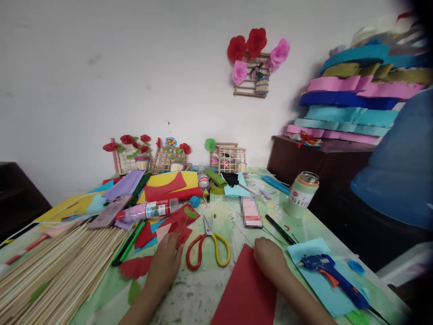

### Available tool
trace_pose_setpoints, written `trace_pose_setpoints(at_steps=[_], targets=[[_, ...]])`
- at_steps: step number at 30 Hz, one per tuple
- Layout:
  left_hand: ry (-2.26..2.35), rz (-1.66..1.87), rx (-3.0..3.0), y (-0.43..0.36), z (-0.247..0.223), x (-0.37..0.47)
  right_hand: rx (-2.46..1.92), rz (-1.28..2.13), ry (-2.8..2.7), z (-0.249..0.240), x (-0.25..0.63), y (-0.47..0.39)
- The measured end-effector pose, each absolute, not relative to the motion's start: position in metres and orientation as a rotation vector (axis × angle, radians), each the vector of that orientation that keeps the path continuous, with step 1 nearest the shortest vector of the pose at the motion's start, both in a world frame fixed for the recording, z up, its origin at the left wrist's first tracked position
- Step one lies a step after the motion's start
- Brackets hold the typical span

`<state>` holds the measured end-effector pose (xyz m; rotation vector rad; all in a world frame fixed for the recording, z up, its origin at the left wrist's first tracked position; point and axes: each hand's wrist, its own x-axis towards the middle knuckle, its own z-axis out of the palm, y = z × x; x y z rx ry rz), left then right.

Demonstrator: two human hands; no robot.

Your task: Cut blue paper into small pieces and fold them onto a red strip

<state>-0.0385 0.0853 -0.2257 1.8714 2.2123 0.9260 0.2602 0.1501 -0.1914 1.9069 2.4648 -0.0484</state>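
My left hand [166, 256] is closed around the lower end of a thin stem. That stem bears a green leaf and a small blue paper flower [195, 201], held above red paper scraps [181, 219]. At the upper right edge of a red paper sheet [248, 289], my right hand [269, 255] is curled with its fingers on the paper; the fingertips are mostly hidden. Between the two hands lie scissors [209, 241] with one red and one yellow handle, blades slightly apart and pointing away from me.
Thin wooden sticks [67, 266] cover the left side, beside a pink-filled bottle [149, 211]. On the right are a blue glue gun [333, 273] on light blue paper, a black pen [280, 229], a phone [251, 212] and a green jar [301, 198]. Stick frames with paper flowers [171, 158] stand behind.
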Motion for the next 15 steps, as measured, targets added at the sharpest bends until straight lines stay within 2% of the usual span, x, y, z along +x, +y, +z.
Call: trace_pose_setpoints(at_steps=[3, 7, 15], targets=[[2.11, 0.852, 2.043, 0.075, -0.216, -0.009, 1.88, -0.015, 2.469, -0.187, 0.262, 0.15], [2.047, 0.537, 2.12, 0.068, -0.206, 0.025, 1.876, 0.044, 2.472, -0.17, 0.26, 0.159], [2.08, 0.409, 2.188, 0.074, -0.21, 0.012, 1.771, 0.026, 2.471, -0.128, 0.233, 0.197]])
